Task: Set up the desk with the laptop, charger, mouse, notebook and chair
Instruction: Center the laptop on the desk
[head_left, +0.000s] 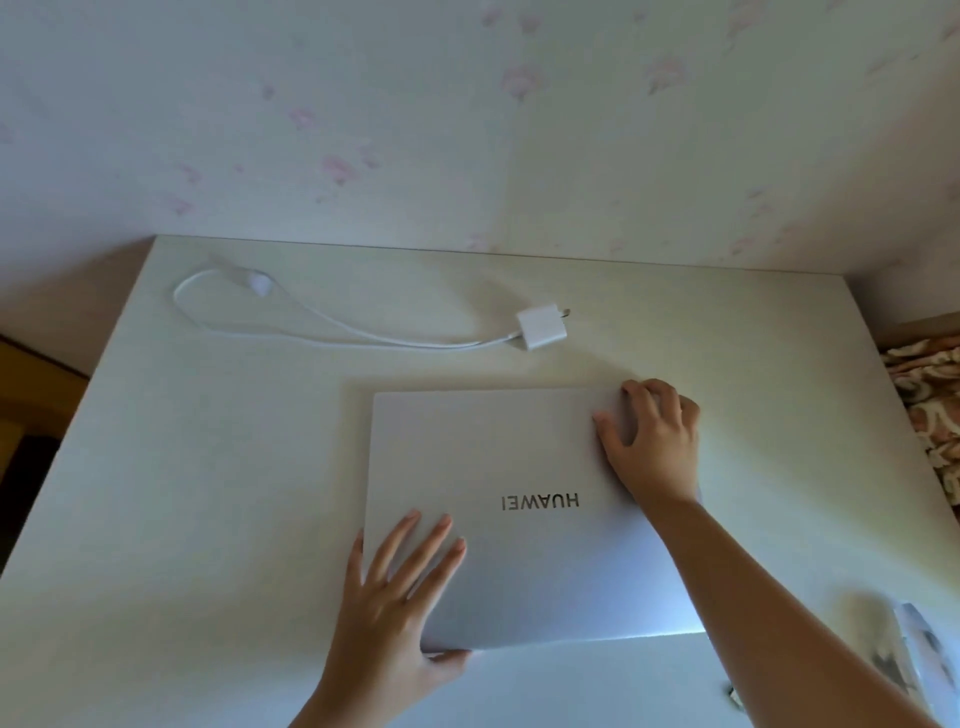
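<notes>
While the laptop (498, 514) lies closed and flat on the counter (208, 467), logo reading away from the person, both hands rest on its lid. The left hand (400, 587) lies flat with fingers spread at the near left corner, thumb hooked under the front edge; the right hand (649, 441) curls over the far right corner. Beyond it, apart from it, lies the charger (537, 329) with its cable loose. Step in hand, by my judgement: squaring the laptop. Next would be lifting the lid, then connecting the charger. No mouse, notebook or chair is clearly identifiable.
</notes>
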